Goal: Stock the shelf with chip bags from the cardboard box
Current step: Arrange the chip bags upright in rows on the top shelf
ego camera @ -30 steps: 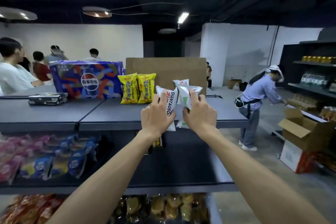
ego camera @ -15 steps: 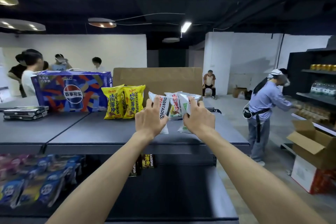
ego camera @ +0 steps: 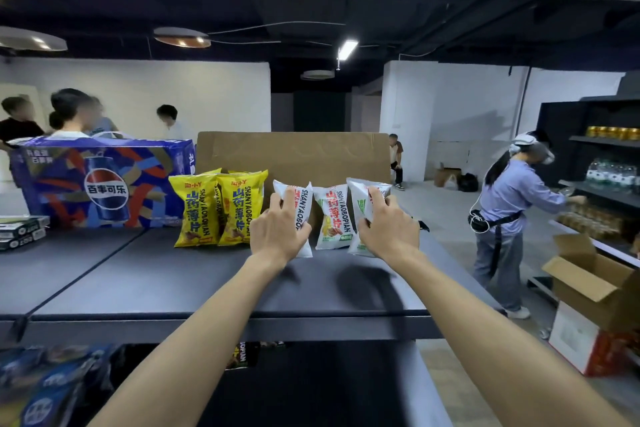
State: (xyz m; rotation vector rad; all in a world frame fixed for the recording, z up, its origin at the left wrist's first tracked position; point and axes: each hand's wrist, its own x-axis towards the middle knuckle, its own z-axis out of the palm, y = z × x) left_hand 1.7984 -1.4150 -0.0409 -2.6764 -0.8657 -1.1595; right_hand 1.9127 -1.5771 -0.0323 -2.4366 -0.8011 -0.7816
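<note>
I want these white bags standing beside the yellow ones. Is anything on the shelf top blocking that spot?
Nothing visible does: the left hand and right hand already hold white bags upright beside the yellow bags.

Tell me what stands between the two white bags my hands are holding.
In the head view, a third white chip bag stands upright between the left hand and right hand, untouched by either.

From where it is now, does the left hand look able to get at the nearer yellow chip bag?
Probably yes. The left hand grips a white bag right beside the yellow bag, with only bare shelf top around; it must let go first.
</note>
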